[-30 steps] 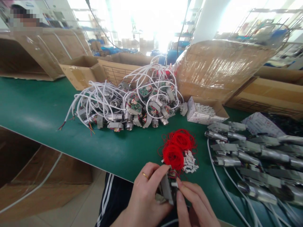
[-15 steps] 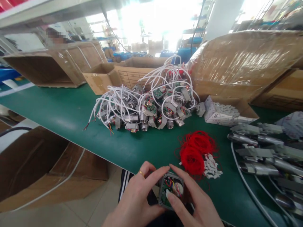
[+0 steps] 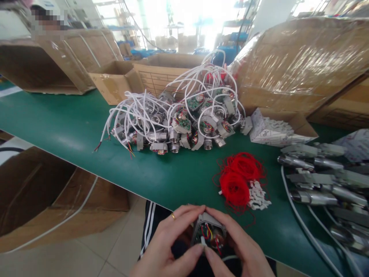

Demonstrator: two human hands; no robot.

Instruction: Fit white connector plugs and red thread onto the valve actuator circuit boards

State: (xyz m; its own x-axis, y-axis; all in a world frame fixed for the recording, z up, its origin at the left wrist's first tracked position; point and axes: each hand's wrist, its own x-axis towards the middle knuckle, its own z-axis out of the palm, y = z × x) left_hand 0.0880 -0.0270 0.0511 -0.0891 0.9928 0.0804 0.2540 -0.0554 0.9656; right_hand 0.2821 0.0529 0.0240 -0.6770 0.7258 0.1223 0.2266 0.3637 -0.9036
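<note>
Both my hands hold a grey metal housing [image 3: 208, 219] whose open face shows a green circuit board and red and yellow wires. My left hand [image 3: 173, 244] grips its left side, with a ring on one finger. My right hand [image 3: 236, 246] wraps round the right side. Both thumbs meet at the lower part of the opening, on a small white piece [image 3: 203, 241]. Fingertips of both hands touch at the housing's top edge. The underside of the housing is hidden. Just beyond, on the green table, lie coils of red string [image 3: 235, 188] and small white pieces [image 3: 258, 196].
A heap of similar housings with white cables [image 3: 175, 123] lies mid-table. Cardboard boxes [image 3: 112, 82] line the back. A box of white parts [image 3: 279, 132] stands at right, near metal cylindrical units [image 3: 314, 196]. An open carton [image 3: 95, 219] is below at left. A person is beyond.
My left thumb has come in to join the right thumb at the housing's opening. The housing is tilted differently. The view has shifted, so the table's things appear higher.
</note>
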